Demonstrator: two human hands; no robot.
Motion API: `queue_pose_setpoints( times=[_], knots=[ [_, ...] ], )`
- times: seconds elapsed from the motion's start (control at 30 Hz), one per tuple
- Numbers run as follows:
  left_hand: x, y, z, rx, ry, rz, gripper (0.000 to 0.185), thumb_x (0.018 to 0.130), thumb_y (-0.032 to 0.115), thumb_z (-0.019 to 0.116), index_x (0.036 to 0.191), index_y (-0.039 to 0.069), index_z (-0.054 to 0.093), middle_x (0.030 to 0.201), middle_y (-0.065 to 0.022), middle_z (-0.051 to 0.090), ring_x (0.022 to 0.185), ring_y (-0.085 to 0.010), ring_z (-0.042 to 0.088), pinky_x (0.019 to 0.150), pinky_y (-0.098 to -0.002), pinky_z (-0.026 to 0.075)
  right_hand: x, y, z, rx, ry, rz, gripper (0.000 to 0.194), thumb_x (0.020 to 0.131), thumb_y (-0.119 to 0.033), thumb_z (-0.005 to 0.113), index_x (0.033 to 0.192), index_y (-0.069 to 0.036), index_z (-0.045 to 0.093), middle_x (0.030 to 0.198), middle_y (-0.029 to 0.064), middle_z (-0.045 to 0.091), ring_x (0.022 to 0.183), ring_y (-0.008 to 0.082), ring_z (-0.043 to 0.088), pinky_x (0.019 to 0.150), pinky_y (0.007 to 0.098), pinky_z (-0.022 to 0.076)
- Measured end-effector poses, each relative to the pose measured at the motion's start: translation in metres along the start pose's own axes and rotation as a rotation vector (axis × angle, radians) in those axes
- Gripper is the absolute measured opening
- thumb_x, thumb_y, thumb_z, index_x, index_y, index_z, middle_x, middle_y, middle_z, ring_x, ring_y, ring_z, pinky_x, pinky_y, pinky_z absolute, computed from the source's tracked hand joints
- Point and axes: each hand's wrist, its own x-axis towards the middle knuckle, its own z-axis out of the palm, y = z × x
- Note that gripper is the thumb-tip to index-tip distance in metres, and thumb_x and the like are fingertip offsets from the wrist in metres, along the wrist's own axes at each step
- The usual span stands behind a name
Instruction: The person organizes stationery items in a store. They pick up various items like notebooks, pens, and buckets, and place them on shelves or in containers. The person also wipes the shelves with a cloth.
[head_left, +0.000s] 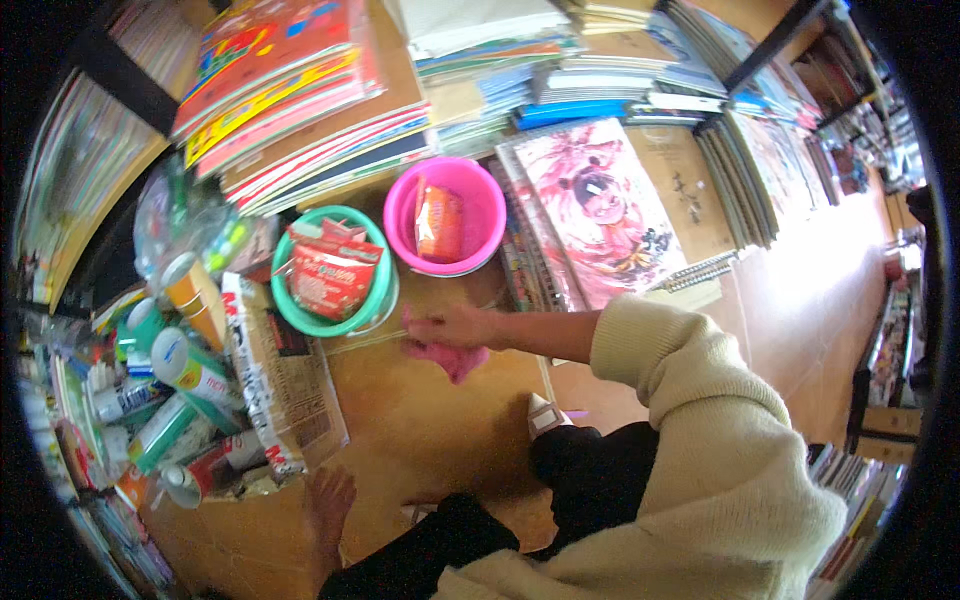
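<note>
My right hand (457, 328), reaching in from the right, is closed on a pink cloth (450, 360) that hangs below the fingers over the floor. Just beyond it stands a pink bucket (493, 196) with an orange packet (439, 225) inside. To its left is a green bucket (390, 289) holding red packets (334, 277). My left hand (332, 491) is low over the floor beside the open cardboard box, its fingers somewhat blurred and nothing seen in them.
A cardboard box (300, 397) full of spray cans and tubes (202, 375) lies at the left. Stacked pads and paper (315, 142) line the far side. Spiral-bound sketchbooks (600, 210) stand right of the pink bucket. Shelves flank both sides.
</note>
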Motion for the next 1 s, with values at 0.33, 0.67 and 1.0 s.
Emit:
queue_pose_setpoints(
  times=[0.33, 0.67, 1.0],
  knots=[
    [-0.165, 0.072, 0.146, 1.066, 0.163, 0.229, 0.040, 0.093, 0.021, 0.061, 0.126, 0.001, 0.053, 0.111, -0.0153, 0.062, 0.104, -0.0294, 0.059, 0.089, -0.0373, 0.048, -0.117, -0.069, -0.002, -0.434, 0.306, -0.100, 0.028, 0.095, -0.030, 0.054, 0.113, -0.008, 0.056, 0.067, 0.0093, 0.062, 0.058, 0.0246, 0.066, 0.046, 0.0411, 0.0540],
    [-0.151, 0.079, 0.216, 1.468, 0.016, 0.671, 0.026, 0.100, 0.016, 0.049, 0.113, -0.003, 0.060, 0.099, -0.0155, 0.064, 0.091, -0.0252, 0.061, 0.081, -0.0335, 0.048, -0.122, 0.055, -0.238, -1.602, 1.462, -0.392, 0.028, 0.091, -0.030, 0.054, 0.112, -0.011, 0.060, 0.075, 0.0077, 0.063, 0.050, 0.0284, 0.057, 0.044, 0.0431, 0.0452],
    [-0.135, 0.096, 0.189, 1.546, -0.106, 0.448, 0.029, 0.102, 0.022, 0.046, 0.111, -0.002, 0.060, 0.108, -0.0168, 0.061, 0.098, -0.0291, 0.059, 0.088, -0.0385, 0.046, -0.189, 0.111, -0.068, -0.087, 0.522, 0.239, 0.048, 0.095, -0.042, 0.054, 0.126, -0.005, 0.056, 0.110, 0.0132, 0.064, 0.093, 0.0222, 0.065, 0.081, 0.0325, 0.0537]
  ],
)
